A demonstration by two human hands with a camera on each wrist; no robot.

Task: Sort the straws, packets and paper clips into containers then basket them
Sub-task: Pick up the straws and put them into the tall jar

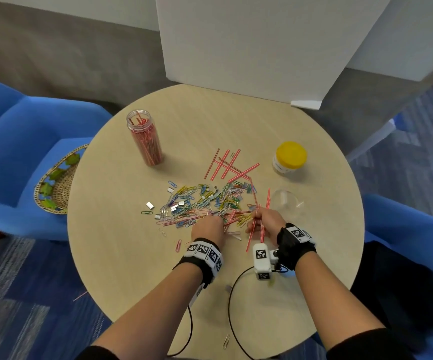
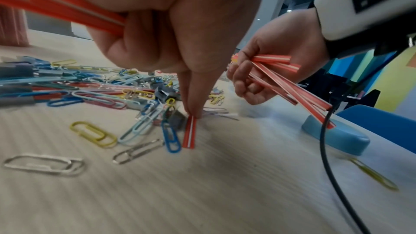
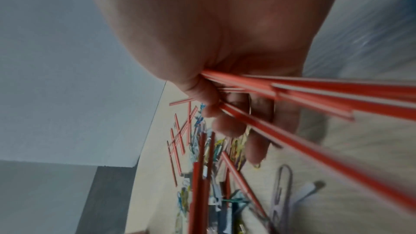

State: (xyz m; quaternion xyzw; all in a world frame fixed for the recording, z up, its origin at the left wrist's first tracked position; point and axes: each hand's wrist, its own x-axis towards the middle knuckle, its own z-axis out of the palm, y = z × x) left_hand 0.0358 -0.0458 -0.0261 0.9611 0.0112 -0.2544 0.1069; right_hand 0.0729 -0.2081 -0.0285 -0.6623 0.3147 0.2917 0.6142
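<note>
Red-striped straws [image 1: 261, 229] in right hand [image 1: 267, 222], seemingly pointing toward wearer

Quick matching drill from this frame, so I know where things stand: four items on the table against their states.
Things:
1. Tall jar
2. Yellow-lid jar
3. Right hand
4. Basket

States:
A. closed
B. grips a bundle of straws
C. open, holds straws
D. on the blue chair, beside the table's left edge

Pairs: 1-C, 2-A, 3-B, 4-D
</note>
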